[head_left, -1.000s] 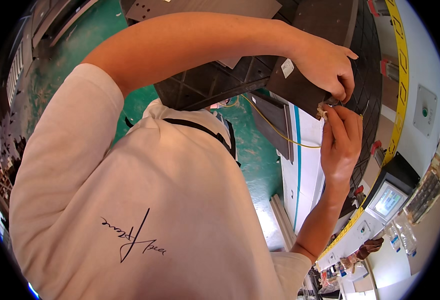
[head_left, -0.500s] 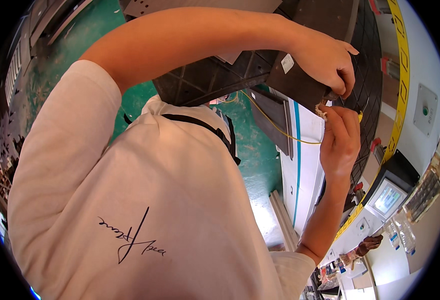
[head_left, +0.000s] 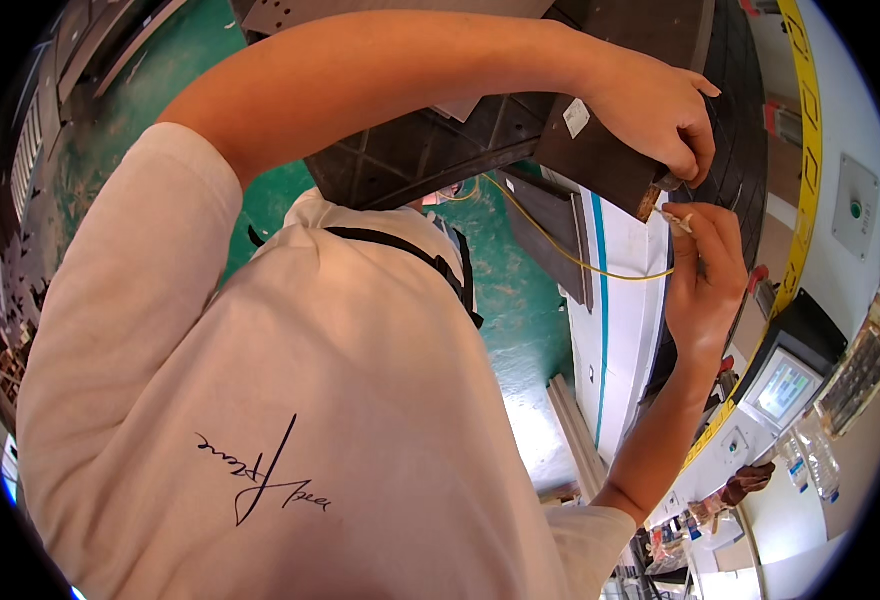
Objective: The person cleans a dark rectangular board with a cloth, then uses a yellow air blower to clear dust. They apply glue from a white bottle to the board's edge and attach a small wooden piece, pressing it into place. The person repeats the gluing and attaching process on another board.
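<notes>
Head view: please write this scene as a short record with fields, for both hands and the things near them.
view: head camera, looking down over a pale shirt
left hand: left hand grips the end of a dark flat panel
right hand: right hand pinches a small pale piece at the panel's corner; details too small to tell
wire: thin yellow wire runs from under the panel to the right hand's fingers
behind hands: black ribbed tyre
floor: green floor
lower right: small screen

your left hand point(head_left: 660, 105) covers the end of the dark panel point(head_left: 600, 160), so its grip there is hidden. the small piece pinched by your right hand point(head_left: 705, 270) is too tiny to identify. the yellow wire point(head_left: 560, 250) vanishes behind the panel.
</notes>
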Demonstrator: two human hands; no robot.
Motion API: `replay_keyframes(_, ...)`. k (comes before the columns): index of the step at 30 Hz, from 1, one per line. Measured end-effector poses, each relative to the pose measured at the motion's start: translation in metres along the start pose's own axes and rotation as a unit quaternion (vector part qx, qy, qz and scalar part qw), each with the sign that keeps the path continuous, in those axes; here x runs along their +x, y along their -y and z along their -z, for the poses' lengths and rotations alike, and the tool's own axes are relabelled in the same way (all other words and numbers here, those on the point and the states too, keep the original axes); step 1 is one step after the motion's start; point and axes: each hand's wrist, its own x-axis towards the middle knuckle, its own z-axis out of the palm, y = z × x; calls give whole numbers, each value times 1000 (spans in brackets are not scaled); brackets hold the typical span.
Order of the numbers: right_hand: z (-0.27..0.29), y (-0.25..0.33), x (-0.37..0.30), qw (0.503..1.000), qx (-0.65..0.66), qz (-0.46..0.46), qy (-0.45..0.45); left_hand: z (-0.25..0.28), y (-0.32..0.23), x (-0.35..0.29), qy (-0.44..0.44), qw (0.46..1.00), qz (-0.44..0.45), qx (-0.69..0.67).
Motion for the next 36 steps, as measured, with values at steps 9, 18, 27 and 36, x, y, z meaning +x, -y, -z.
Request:
replay_keyframes(9, -16, 2, 7, 995, -50, 81, -15, 4, -1, -1, 8, 1000, 19, -4)
replay_keyframes(18, -14, 3, 1, 995, -48, 80, 16, 4, 1, 1, 29, 999, 18, 0)
replay_keyframes(27, 0, -2, 9, 994, -52, 83, 51, 0, 0, 2, 14, 1000, 16, 2)
replay_keyframes(36, 0, 4, 10, 991, -86, 88, 49, 1, -2, 3, 26, 999, 31, 11)
